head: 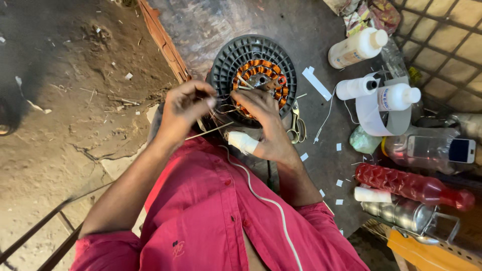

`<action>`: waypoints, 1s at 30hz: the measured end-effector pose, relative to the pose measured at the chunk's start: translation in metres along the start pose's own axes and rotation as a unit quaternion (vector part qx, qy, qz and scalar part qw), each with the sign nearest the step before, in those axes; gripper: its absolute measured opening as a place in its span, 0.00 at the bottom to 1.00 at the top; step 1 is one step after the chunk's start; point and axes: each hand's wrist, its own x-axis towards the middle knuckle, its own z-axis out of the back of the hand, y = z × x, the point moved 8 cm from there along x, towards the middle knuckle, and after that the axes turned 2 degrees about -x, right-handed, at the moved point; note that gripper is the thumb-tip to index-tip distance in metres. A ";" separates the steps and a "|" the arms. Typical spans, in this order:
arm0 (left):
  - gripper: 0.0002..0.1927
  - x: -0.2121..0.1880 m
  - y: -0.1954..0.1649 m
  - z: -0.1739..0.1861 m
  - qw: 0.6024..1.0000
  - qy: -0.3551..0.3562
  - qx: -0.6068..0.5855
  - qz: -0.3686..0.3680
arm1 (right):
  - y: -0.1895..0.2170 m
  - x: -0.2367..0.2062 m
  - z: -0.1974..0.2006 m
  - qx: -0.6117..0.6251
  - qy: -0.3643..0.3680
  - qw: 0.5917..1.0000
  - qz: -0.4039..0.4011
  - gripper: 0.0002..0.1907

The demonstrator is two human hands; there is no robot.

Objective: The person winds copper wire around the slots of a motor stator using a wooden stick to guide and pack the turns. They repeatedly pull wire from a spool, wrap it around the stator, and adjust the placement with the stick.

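The left hand point(186, 108) is raised just left of the fan motor point(253, 75), fingers drawn together in a pinch at the tips; it appears to grip thin wire strands point(221, 108) that run across to the motor, though the strands are too fine to confirm the contact. The left forearm rises from the lower left, bent at the wrist toward the motor.

The right hand point(263, 118) lies over the lower edge of the motor, fingers curled loosely and fingertips touching the copper windings point(261, 68) near the centre. Its thumb is wrapped in a white bandage point(242, 142). Whether it clamps anything between the fingers cannot be told. The right forearm comes up from the red shirt point(211, 216), angled left.

The motor rests on a dark worktable point(321, 125), in a round black ribbed housing. Scissors point(297, 125) lie just beside the right hand. White bottles point(359, 47), a phone point(442, 149) and a red bottle point(411, 185) stand well apart to the right.
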 end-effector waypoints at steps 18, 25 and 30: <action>0.03 0.021 0.013 -0.026 0.999 0.022 0.047 0.012 | -0.009 -0.004 -0.001 -0.030 -0.032 0.998 0.045 0.43; 0.10 -0.007 -0.048 -0.047 0.784 0.106 0.481 -0.378 | -0.006 -0.002 -0.001 -0.043 -0.020 0.999 0.026 0.43; 0.13 0.013 -0.023 -0.013 0.970 0.047 0.200 -0.133 | -0.005 0.003 -0.001 -0.031 -0.029 0.999 0.032 0.42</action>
